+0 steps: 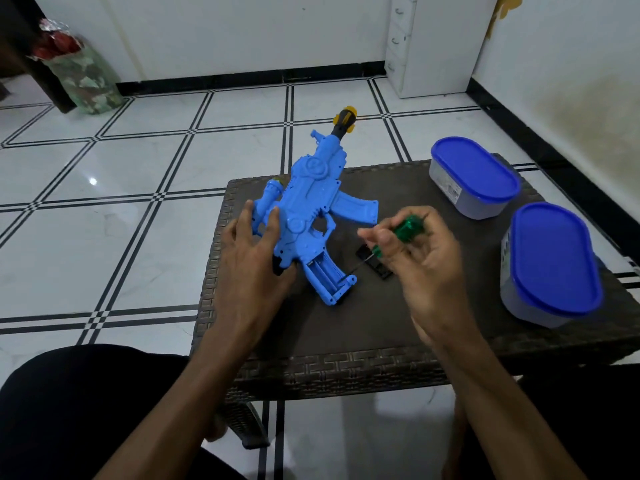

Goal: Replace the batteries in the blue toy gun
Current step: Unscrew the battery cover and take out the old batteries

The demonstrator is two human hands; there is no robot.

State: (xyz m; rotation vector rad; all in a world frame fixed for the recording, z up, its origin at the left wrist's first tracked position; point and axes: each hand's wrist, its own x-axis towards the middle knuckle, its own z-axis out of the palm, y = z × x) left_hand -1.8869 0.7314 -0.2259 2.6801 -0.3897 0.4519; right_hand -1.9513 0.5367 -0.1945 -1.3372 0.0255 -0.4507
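The blue toy gun (311, 209) lies on the dark woven table (363, 327), its yellow-and-black muzzle pointing away past the far edge. The battery compartment in its grip (330, 277) is open and looks empty. My left hand (254, 258) holds the gun's rear body, fingers spread over it and thumb under the stock. My right hand (412, 251) grips a green-handled screwdriver (407, 228), whose thin shaft points down-left to the grip's end. A small black cover (375, 263) lies on the table beside the grip, partly hidden by my right fingers.
Two grey tubs with blue lids stand on the table's right side, one at the back (474, 176), one nearer (550, 265). A white drawer unit (408, 46) stands at the wall, a wrapped bouquet (79, 71) at far left. Tiled floor surrounds the table.
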